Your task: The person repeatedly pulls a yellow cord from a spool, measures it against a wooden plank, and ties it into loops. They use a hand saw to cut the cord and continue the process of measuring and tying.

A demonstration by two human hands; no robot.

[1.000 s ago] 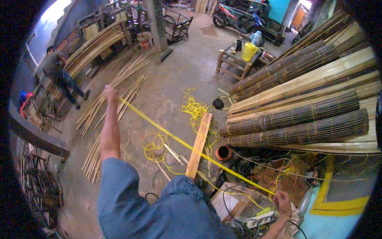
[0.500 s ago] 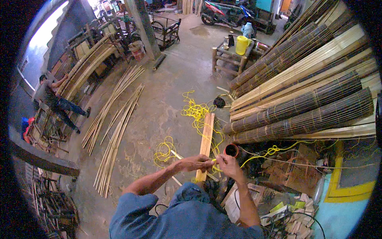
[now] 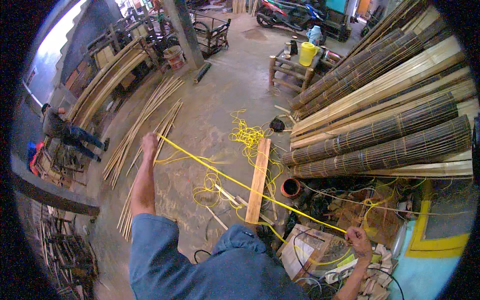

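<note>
A yellow cord (image 3: 251,189) runs taut and straight between my two widely spread hands. My left hand (image 3: 149,142) is closed on one end of this stretch, out over the thin strips on the floor. Lower at the right, my right hand (image 3: 359,239) grips the other end, above a heap of wood offcuts. Slack cord hangs from both hands. Beneath the taut stretch lies a flat wooden board (image 3: 258,180). Beyond the board's far end sits a loose yellow tangle of cord (image 3: 246,134).
Long thin strips (image 3: 145,130) lie on the floor at left. Rolled dark slatted blinds (image 3: 385,150) lean at right, near a dark-filled reddish pot (image 3: 290,187). Further off are a low table (image 3: 295,72) with a yellow jug, and a motorbike (image 3: 287,17). A person (image 3: 70,130) stands at far left.
My hands were together above the board and have pulled wide apart, left hand to the far left, right hand to the lower right. The cord between them is now stretched straight.
</note>
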